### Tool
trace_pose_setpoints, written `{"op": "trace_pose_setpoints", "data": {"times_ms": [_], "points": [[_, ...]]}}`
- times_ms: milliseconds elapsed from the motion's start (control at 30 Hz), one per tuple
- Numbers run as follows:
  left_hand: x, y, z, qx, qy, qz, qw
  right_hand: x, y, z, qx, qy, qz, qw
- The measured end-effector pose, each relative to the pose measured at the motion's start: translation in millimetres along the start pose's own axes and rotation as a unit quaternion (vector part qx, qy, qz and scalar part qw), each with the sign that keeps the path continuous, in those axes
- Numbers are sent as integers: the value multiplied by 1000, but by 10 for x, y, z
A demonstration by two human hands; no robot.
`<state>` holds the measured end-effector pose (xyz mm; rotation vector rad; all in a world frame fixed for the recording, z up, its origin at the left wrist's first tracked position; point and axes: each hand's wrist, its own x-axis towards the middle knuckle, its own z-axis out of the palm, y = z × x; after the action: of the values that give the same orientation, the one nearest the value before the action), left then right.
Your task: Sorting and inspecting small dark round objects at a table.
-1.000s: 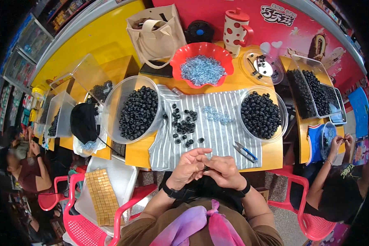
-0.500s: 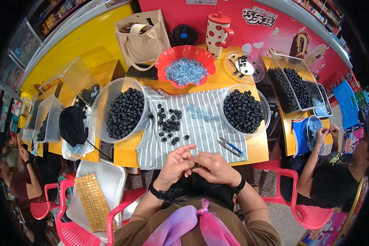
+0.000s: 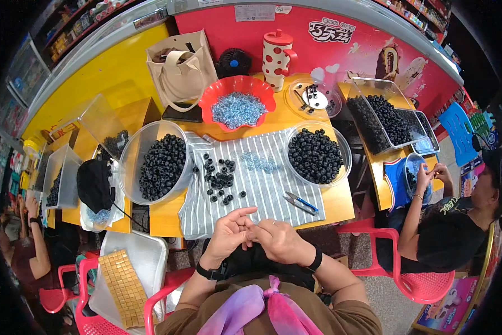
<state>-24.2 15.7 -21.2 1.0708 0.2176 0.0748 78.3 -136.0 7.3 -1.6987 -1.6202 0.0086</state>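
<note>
One left hand (image 3: 227,235) and one right hand (image 3: 284,242) meet just off the front edge of the tabletop (image 3: 165,216), fingertips together, the left index held apart; whether the fingers clamp on anything I cannot tell. Loose black beads (image 3: 221,178) lie on the striped cloth (image 3: 251,195), left of the tabletop's middle, with pale blue beads (image 3: 261,162) to their right. Snips (image 3: 302,204) rest near the front right corner. Bead-filled clear tubs (image 3: 131,170) flank the cloth; a red scalloped dish (image 3: 208,106) stands toward the back edge.
</note>
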Motion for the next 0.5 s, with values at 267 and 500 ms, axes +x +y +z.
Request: {"op": "trace_pose_setpoints", "data": {"times_ms": [267,500], "points": [[-59,42,47,12,-46,-23,999,-76,35,-51,22,17,-50,998],[12,38,61,-28,-20,-5,999,-8,88,-138,23,-9,0,1000]]}}
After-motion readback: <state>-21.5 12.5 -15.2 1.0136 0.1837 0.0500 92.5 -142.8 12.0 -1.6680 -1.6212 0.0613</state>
